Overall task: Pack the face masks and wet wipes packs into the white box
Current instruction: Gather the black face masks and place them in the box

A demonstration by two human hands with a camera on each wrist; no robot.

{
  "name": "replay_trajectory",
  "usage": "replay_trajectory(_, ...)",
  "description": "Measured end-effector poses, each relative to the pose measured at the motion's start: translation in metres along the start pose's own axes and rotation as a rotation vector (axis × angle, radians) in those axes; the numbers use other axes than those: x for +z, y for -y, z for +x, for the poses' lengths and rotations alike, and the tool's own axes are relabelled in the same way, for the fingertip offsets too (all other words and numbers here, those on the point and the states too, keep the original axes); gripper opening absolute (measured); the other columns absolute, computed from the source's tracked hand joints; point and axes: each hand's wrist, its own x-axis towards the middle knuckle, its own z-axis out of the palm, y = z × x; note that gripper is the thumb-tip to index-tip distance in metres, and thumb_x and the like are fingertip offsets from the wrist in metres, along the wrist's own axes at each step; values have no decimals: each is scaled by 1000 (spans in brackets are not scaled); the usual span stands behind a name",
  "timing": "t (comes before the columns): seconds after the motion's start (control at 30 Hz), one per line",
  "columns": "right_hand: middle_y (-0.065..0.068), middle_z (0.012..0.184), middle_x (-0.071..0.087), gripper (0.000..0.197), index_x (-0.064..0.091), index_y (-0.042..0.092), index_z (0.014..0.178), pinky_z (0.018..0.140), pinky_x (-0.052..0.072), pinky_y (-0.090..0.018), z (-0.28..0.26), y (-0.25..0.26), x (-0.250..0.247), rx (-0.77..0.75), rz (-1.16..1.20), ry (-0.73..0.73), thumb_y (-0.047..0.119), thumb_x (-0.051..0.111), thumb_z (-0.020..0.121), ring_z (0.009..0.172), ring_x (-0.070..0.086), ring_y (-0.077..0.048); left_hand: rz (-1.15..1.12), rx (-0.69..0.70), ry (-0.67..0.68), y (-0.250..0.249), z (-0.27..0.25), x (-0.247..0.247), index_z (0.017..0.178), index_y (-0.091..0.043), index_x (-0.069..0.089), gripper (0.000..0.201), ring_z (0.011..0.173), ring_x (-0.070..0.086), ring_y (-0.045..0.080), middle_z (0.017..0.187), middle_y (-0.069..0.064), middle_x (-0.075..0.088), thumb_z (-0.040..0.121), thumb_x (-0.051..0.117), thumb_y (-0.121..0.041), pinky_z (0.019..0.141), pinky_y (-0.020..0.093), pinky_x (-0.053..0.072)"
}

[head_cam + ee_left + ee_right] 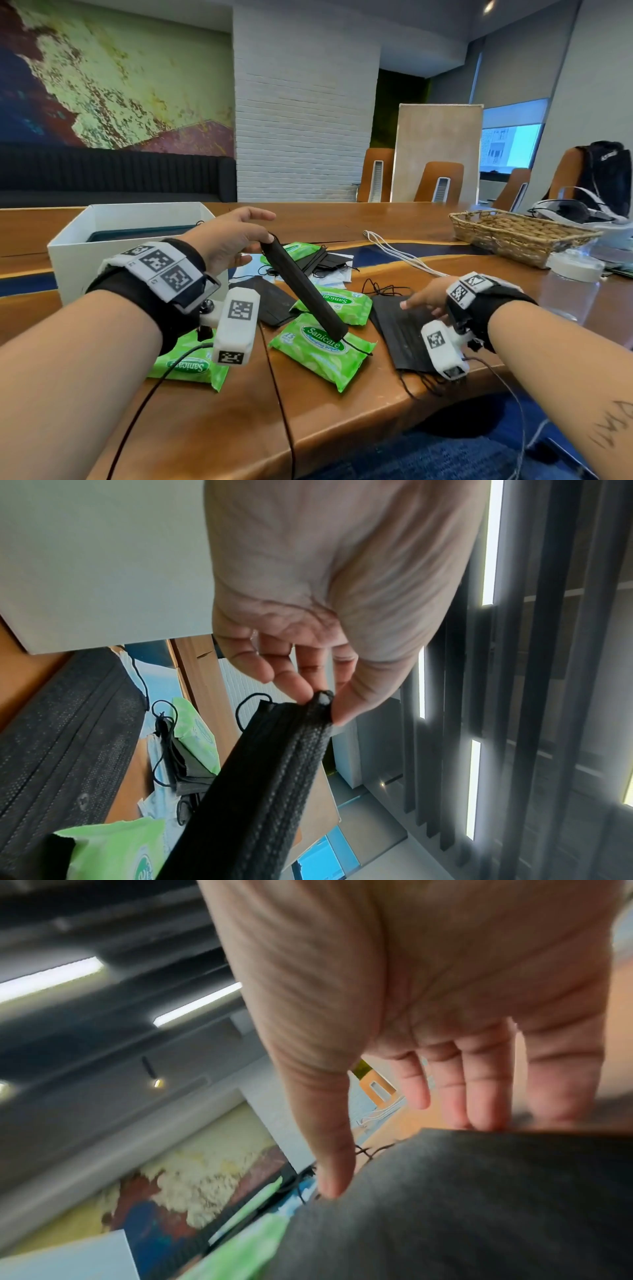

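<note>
Your left hand (228, 240) pinches a folded black face mask (303, 289) by its end, tilted above the wet wipes packs (320, 349), beside the white box (102, 240). Your right hand (428, 296), fingers straight, seems to press another black mask (399, 332) on the table (342, 421).

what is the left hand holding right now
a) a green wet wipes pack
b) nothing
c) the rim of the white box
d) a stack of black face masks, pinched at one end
d: the left hand pinches the top end of the black face masks between fingertips and thumb, and the stack hangs slanted over the green wet wipes packs.
</note>
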Motion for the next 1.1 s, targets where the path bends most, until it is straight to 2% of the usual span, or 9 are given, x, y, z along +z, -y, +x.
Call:
replay_trajectory(0.13,-6,101,62,52,57,12,101,80,50,-31,3,1,5,15,-182,26,54,72,74,92,60,-21,-7,5,8,1,0,-3,101,-31,60,28,66,50,9,95,5,66,90,57,-5,63,24,40)
replay_trajectory(0.33,-2,77,65,34,61,11,84,60,47,-26,-7,13,1,5,-262,135,41,75,76,69,61,-16,-47,23,11,-3,-2,-6,103,-30,59,30,60,51,7,88,3,66,89,58,-3,62,23,40)
replay_trajectory(0.5,-2,82,69,36,66,14,86,74,51,-29,-3,16,5,-26,-323,136,46,75,74,76,65,-20,-45,38,22,-3,-7,-10,106,-31,59,32,62,50,8,85,1,65,89,59,-3,67,24,40)
replay_trajectory(0.6,-5,87,69,32,66,14,83,74,49,-28,1,14,10,-50,-283,96,43,74,73,78,63,-21,-26,37,29,0,-11,-14,105,-32,59,32,64,49,8,85,1,64,89,59,-4,71,28,40)
replay_trajectory(0.73,-8,94,68,32,65,12,88,68,49,-27,2,15,-1,-95,-151,30,41,69,75,80,63,-24,-35,92,42,1,-18,-27,109,-30,59,36,75,51,12,83,-1,60,89,56,0,72,28,42)
replay_trajectory(0.83,-10,98,69,39,65,12,98,86,52,-35,-3,20,-24,-170,-13,-86,41,69,74,90,66,-28,-37,154,62,-3,-23,-35,114,-26,59,41,87,55,15,83,-1,52,88,52,5,83,32,47)
replay_trajectory(0.9,-12,101,68,30,62,11,100,91,51,-39,-12,29,-35,-270,178,-155,32,68,80,94,65,-30,-88,187,91,-8,-25,-39,115,-25,58,43,91,58,17,74,-4,48,88,49,8,80,32,50)
replay_trajectory(1.0,-14,104,69,22,61,13,100,93,50,-47,-25,51,-39,-433,572,-148,20,69,81,95,66,-33,-195,266,95,-17,-28,-43,118,-24,55,46,88,64,15,70,-3,43,88,47,11,74,32,54)
replay_trajectory(1.1,-14,107,69,24,63,9,105,96,48,-50,-34,78,-30,-555,774,-60,15,68,82,100,65,-32,-350,355,92,-23,-33,-47,122,-22,51,47,73,68,10,67,-2,38,90,43,12,72,35,58)
